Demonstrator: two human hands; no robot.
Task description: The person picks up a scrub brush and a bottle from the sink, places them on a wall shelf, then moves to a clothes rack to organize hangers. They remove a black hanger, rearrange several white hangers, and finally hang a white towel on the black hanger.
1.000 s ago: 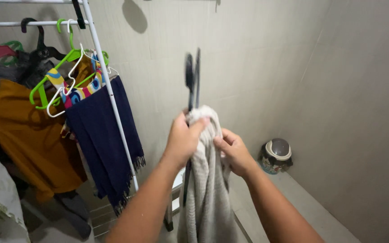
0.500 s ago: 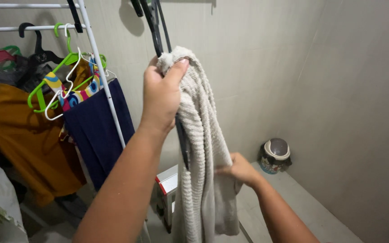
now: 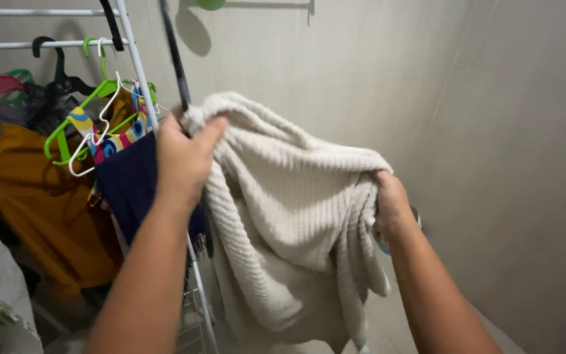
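Observation:
A cream ribbed knit garment (image 3: 289,216) hangs spread between my two hands in the middle of the view. My left hand (image 3: 188,157) grips its upper left edge together with a black hanger (image 3: 173,59), whose stem rises toward the top of the frame. My right hand (image 3: 391,203) holds the garment's right edge, out to the side and lower than my left. The rest of the knit drapes down between my arms.
A white clothes rack (image 3: 140,72) stands at left with green (image 3: 93,98), black and pink hangers. On it hang a navy cloth (image 3: 132,187), a patterned piece and a mustard garment (image 3: 47,210). Plain beige walls (image 3: 492,131) meet in a corner at right.
My right hand has moved up and out to the right, spreading the knit garment wide. My left hand with the hanger sits lower in view than before.

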